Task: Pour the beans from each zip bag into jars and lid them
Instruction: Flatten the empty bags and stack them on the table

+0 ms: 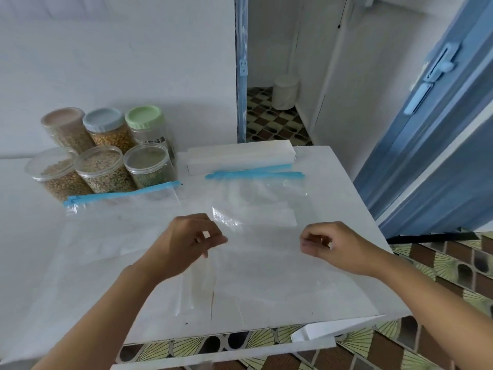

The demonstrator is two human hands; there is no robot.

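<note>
Both hands, the left hand (192, 237) and right hand (329, 243), hang with fingers curled over the near end of an empty zip bag (256, 206); whether they pinch its clear film I cannot tell. The bag lies flat on the table (360, 289), its blue zip farthest from the person, right of six filled, lidded jars (105, 166). Pouring looks finished, so pressing air toward the zip should flatten it best.

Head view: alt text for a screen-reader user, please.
A person's left hand and right hand, fingers curled, are at the near end of an empty clear zip bag lying flat on a white table; whether they pinch it is unclear. A second zip bag, also empty, lies to the left, with six lidded jars and a white box behind.
</note>
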